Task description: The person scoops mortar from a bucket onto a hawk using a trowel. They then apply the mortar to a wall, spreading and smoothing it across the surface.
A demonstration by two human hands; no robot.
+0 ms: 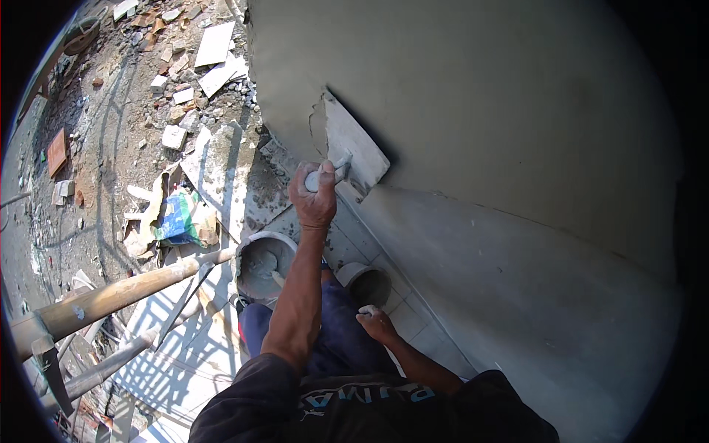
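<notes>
My left hand point(316, 193) is wrapped round the handle of a plastering trowel point(353, 136). The trowel's flat blade lies against the wall point(473, 96), at the lower left corner of its smooth, darker plaster coat. A lighter grey band of wall point(502, 280) runs below that coat. Low by my legs, my right hand point(378, 325) is closed, with a greyish tip showing; what it holds, if anything, I cannot make out. Beneath my left forearm stands a round tub point(251, 244) with grey mortar and a small handled tool in it. A smaller dark bucket point(367, 286) sits beside my right hand.
Bamboo poles point(118, 295) cross at the lower left, close to the tub. Broken tiles point(215, 44), bricks and rubble cover the ground at the upper left. A torn, colourful bag point(181, 218) lies nearby. Pale floor tiles point(402, 292) run along the wall's foot.
</notes>
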